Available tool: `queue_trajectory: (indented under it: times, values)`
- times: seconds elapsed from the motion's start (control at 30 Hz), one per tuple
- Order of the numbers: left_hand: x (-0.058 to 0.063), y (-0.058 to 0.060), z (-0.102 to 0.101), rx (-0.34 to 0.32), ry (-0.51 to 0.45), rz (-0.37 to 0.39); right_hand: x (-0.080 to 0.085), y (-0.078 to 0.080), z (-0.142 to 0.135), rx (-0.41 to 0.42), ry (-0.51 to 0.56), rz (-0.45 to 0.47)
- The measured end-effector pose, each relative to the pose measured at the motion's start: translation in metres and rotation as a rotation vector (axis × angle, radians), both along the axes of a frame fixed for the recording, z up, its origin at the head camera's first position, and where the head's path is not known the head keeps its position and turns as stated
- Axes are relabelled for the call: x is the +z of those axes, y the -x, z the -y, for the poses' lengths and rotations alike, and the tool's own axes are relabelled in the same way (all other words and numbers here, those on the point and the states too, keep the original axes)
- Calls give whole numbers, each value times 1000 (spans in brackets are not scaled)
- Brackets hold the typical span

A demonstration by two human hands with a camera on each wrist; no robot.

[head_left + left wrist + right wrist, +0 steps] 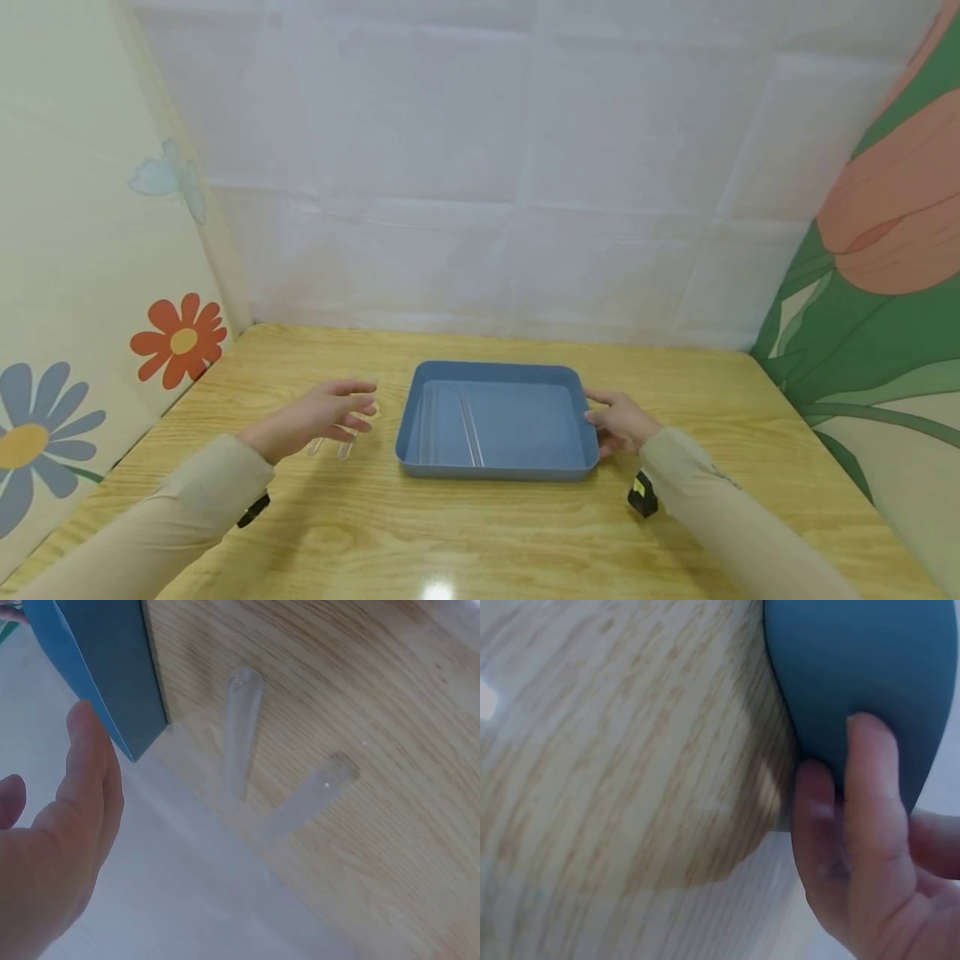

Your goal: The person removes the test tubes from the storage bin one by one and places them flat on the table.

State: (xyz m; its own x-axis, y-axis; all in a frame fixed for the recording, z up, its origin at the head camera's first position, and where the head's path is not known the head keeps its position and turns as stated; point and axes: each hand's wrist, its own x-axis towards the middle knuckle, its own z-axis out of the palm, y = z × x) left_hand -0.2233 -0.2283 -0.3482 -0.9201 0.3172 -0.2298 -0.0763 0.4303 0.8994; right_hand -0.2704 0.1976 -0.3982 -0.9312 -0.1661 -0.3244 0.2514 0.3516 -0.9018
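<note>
Items, left to right, on the wood-grain surface (480,537):

1. Left hand (326,419). Over the left half of the surface; fingers extended, loosely parted, pointing toward the right edge; holding nothing. Apart from item 4 in the head view.

2. Left clear piece (315,793). Slender, on the surface below the left hand. Long axis roughly front to back; rounded end toward the near edge. Far end not clearly seen.

3. Right clear piece (242,727). Beside item 2, nearer the tray; also roughly front to back, rounded end toward the near edge, far end leaning toward the right edge.

4. Blue tray (528,425). One, shallow, upright, about midway between left and right edges, closer to the far edge than the near. Long axis left to right, roughly parallel to the far edge; short walls face the left and right edges. Lies between the hands: right of the left hand, left of the right, the right being nearer and in contact. Pale streaks (471,427) front to back in its left half; clear pieces or reflections, cannot tell.

5. Right hand (624,421). At the tray's right wall, fingers against its outside, thumb at the rim; appears to pinch it.
</note>
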Motion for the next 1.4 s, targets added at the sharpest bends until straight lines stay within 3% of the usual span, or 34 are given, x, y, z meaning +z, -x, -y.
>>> queue_trajectory:
  times: [0.83,1.4]
  values:
    - [-6,8,-34,-34,-68,53,0,1,0,7,-5,7]
    - [-4,11,-55,-5,-73,106,-1,0,0,5,12,3]
